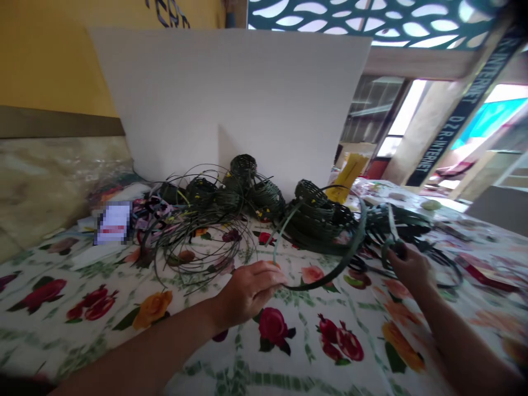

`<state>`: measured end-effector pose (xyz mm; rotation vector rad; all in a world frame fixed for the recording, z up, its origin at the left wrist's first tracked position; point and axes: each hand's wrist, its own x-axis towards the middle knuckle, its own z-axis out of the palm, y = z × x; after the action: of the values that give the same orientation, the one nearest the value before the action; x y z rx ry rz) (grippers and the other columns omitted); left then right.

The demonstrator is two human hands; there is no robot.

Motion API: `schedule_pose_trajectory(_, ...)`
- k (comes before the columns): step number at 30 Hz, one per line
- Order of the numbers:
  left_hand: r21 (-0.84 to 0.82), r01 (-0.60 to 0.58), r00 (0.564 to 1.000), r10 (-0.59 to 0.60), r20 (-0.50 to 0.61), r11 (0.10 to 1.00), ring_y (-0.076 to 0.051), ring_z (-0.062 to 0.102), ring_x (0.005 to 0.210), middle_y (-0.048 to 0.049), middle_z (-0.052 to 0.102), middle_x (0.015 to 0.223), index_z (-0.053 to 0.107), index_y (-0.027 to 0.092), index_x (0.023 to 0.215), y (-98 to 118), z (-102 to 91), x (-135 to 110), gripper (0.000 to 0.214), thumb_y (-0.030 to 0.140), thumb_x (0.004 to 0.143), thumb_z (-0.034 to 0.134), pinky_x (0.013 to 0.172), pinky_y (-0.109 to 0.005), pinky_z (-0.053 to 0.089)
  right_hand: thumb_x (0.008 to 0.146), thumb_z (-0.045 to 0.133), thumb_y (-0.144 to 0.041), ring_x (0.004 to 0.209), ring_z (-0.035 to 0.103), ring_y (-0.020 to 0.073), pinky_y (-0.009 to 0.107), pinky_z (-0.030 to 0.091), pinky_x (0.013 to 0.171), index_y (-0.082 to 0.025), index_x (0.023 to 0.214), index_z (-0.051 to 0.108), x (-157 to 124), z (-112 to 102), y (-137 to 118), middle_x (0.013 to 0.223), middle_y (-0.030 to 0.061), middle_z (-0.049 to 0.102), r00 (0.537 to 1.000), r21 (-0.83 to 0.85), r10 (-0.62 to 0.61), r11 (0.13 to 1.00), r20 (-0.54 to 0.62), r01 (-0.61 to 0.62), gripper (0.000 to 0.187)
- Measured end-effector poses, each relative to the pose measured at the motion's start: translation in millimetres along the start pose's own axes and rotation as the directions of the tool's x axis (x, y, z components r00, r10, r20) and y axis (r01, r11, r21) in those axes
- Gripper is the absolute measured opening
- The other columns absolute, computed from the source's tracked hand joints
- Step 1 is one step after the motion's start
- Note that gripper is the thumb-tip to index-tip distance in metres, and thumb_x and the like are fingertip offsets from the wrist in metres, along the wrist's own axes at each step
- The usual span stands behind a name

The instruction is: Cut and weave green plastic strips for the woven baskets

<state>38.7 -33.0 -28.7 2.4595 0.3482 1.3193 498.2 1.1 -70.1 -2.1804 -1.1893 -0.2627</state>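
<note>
My left hand is closed above the cloth, with its fingertips pinching a dark green strip. That strip bows out to the right and curves up before the woven pieces. A thinner, pale green strip rises from the same fingers. Farther right, my right hand is closed at a loop of green strip; a pale length stands up from it. What exactly lies inside those fingers is partly hidden. Right behind this hand lies a heap of dark green strips.
Small dark green woven baskets stand along a white board. Coiled thin strands lie left of centre. A blurred phone-like item is at left, a yellow packet behind, and a red box at right. Flowered cloth covers the table.
</note>
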Motion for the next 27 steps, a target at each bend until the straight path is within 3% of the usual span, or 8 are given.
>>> schedule_pose_trajectory(5,0.024,0.016,1.000,-0.016,0.002,1.000,-0.018,0.067,0.097,-0.0115,0.071,0.099,0.068,0.019,0.102,-1,0.8,2,0.020,0.017,0.092,0.051,0.085,-0.028,0.054,0.077,0.056,-0.048,0.066,0.055,0.0321,0.037,0.035,0.054,-0.027,0.072,0.050,7,6,4,0.066,0.0077,0.054,1.000,-0.044,0.009,0.999,0.003,-0.009,0.023)
schedule_pose_trajectory(15,-0.012,0.058,0.998,-0.058,0.012,0.998,-0.019,0.067,0.099,-0.0127,0.071,0.100,0.067,0.018,0.105,-2,-0.5,2,0.022,0.019,0.093,0.049,0.087,-0.030,0.054,0.073,0.055,-0.048,0.066,0.054,0.0308,0.037,0.034,0.055,-0.028,0.069,0.047,8,7,-1,0.071,0.0085,0.055,0.999,-0.046,-0.028,0.998,0.031,0.030,0.023)
schedule_pose_trajectory(19,-0.039,0.065,0.998,-0.065,0.000,0.997,-0.019,0.066,0.101,-0.0124,0.070,0.102,0.066,0.018,0.107,-5,0.1,1,0.022,0.016,0.092,0.051,0.088,-0.029,0.053,0.080,0.056,-0.044,0.068,0.054,0.0274,0.036,0.035,0.056,-0.025,0.073,0.049,3,6,-7,0.074,0.0078,0.056,0.999,-0.050,-0.031,0.998,0.027,0.032,0.021)
schedule_pose_trajectory(23,-0.073,0.104,0.994,-0.106,-0.030,0.992,-0.019,0.066,0.100,-0.0110,0.070,0.101,0.064,0.019,0.110,-9,0.2,-1,0.024,0.013,0.090,0.052,0.087,-0.030,0.052,0.089,0.059,-0.043,0.065,0.054,0.0149,0.029,0.044,0.062,-0.017,0.085,0.059,-4,4,-13,0.077,0.0003,0.058,0.999,-0.033,-0.027,0.999,0.040,0.029,0.026)
schedule_pose_trajectory(27,-0.088,0.188,0.979,-0.194,-0.068,0.978,-0.020,0.067,0.091,-0.0093,0.070,0.095,0.065,0.018,0.103,-9,-2.3,2,0.018,0.014,0.089,0.055,0.081,-0.029,0.052,0.093,0.057,-0.044,0.065,0.056,0.0125,0.028,0.049,0.063,-0.015,0.087,0.061,-8,3,-15,0.079,-0.0010,0.060,0.999,0.046,-0.039,0.998,0.016,0.039,0.030)
